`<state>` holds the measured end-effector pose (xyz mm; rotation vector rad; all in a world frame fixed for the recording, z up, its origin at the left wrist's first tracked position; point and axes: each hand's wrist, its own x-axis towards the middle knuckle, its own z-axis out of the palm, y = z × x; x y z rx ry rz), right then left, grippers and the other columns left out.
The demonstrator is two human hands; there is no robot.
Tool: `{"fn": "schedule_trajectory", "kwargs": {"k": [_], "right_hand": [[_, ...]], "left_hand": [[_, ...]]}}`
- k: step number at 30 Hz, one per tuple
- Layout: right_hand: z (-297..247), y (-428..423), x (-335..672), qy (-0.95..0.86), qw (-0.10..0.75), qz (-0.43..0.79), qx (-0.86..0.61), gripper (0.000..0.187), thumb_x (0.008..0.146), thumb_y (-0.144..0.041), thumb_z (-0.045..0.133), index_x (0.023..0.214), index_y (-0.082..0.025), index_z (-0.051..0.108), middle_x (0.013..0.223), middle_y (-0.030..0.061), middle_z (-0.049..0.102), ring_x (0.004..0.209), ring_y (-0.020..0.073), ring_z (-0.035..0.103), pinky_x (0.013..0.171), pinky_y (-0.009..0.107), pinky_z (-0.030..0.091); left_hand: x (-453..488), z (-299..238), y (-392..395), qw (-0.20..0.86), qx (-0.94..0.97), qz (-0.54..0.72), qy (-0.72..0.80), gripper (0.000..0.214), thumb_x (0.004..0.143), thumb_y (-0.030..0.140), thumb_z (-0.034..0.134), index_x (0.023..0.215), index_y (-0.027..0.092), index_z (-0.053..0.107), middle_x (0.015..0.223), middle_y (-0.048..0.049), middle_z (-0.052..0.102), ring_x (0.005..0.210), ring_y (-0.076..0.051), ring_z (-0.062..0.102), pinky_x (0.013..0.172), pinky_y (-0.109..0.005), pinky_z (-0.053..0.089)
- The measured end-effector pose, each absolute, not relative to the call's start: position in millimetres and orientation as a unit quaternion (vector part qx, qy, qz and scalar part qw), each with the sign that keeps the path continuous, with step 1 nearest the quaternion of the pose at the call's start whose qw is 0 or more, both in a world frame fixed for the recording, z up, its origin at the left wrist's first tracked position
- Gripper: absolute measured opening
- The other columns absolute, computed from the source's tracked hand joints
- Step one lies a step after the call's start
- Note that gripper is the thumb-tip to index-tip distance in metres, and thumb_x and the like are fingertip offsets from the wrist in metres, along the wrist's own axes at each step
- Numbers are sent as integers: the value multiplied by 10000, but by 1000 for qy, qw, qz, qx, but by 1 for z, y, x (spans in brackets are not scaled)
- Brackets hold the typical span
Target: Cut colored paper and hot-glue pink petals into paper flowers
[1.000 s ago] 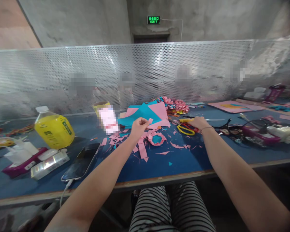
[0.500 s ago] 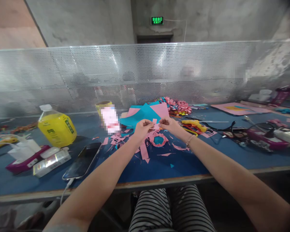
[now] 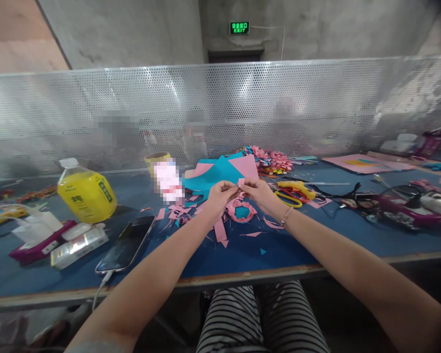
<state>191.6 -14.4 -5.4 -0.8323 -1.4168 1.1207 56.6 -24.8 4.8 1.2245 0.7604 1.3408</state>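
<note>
Both my hands meet above the blue table (image 3: 297,240). My left hand (image 3: 219,194) and my right hand (image 3: 259,192) each pinch an end of a small pink paper piece (image 3: 240,183), held between them just above the table. Right below lies a pink paper ring (image 3: 241,211) with a teal centre, among several pink strips and scraps (image 3: 219,229). Behind the hands lie teal and pink paper sheets (image 3: 220,174).
Yellow-handled scissors (image 3: 288,197) and a yellow glue gun (image 3: 297,187) lie right of my hands. At the left stand a yellow bottle (image 3: 85,194), a phone (image 3: 127,243) on a cable and a tissue pack (image 3: 40,235). A perforated metal screen (image 3: 220,110) closes the back.
My right hand left the scissors and glue gun, swung left and joined my left hand on the small pink piece. Since then both hands have barely shifted.
</note>
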Motion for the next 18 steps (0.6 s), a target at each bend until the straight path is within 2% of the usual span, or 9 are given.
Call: {"fn": "schedule_trajectory", "kwargs": {"k": [3,6,9,11,13,16,18], "right_hand": [[-3,-14,196,-583,555,481,-349,311,562,-441,682,645,-168,558,659,-11,560,651,99,518,615,217,429],[-2,-9,205,-590,544,474,-362,293,559,-417,691,622,-167,555,638,-10,566,647,106,535,612,224,438],[-3,-2,215,-590,538,458,-391,285,529,-391,711,610,-164,560,611,-12,571,611,105,539,590,228,443],[-3,2,221,-573,552,451,-403,287,513,-385,718,605,-161,563,600,-11,574,597,102,543,589,226,446],[-2,5,226,-552,571,456,-401,293,515,-398,713,594,-162,558,594,-8,577,584,97,547,603,229,455],[0,6,231,-525,591,471,-392,300,502,-398,720,576,-164,547,594,-4,585,569,90,554,622,230,472],[1,6,232,-516,593,476,-393,297,482,-367,738,558,-165,534,591,-4,589,568,90,563,629,226,483]], "left_hand": [[52,5,-21,475,581,542,378,167,600,239,662,637,155,523,648,-10,601,656,-131,585,731,-319,471],[46,-1,-14,292,691,477,458,122,586,211,651,648,171,554,705,-38,619,709,-178,584,717,-320,445],[41,-11,-7,163,761,384,496,149,558,296,672,610,186,586,677,-54,618,714,-221,573,680,-314,422],[39,-18,-4,132,793,330,495,179,574,339,653,510,194,569,541,-44,573,628,-215,555,616,-293,407],[38,-22,-3,125,809,300,489,168,576,311,639,471,202,566,467,-29,538,545,-190,527,552,-267,379],[37,-20,-6,153,810,283,490,49,552,253,634,540,213,609,526,-20,585,518,-166,506,505,-244,336],[37,-15,-9,187,801,281,495,50,540,235,633,579,214,611,570,-19,600,531,-162,503,502,-238,325]]}}
